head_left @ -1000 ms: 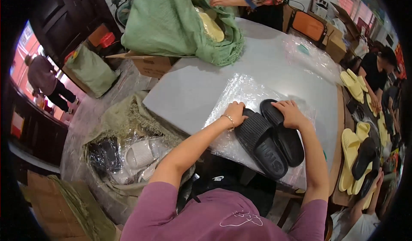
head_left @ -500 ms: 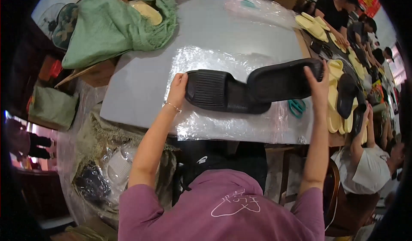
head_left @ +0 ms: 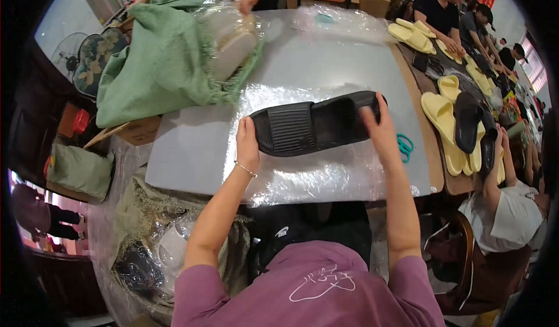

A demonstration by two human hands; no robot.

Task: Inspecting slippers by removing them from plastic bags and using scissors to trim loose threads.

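A pair of black slide slippers [head_left: 289,127] is held level over the table, pressed together so that mostly one ribbed strap and one footbed show. My left hand [head_left: 247,148] grips the toe end at the left, its thumb on the near side. At the heel end on the right, my right hand [head_left: 382,134] is closed round the edge, its thumb a little blurred. Beneath the slippers lie clear plastic bags [head_left: 285,181], shiny and flat. Teal-handled scissors [head_left: 405,148] rest on the table just right of my right hand.
A green woven sack [head_left: 157,65] at the far left holds a pale wrapped slipper [head_left: 233,53], with another person's hand [head_left: 249,2] at it. Yellow slippers [head_left: 437,114] line the right side, where co-workers sit. An open sack [head_left: 134,210] stands below the table's left edge.
The right slipper has come leftward onto the left one, and my right hand moved in with it. A pale wrapped slipper now shows at the green sack's mouth instead of a yellow one.
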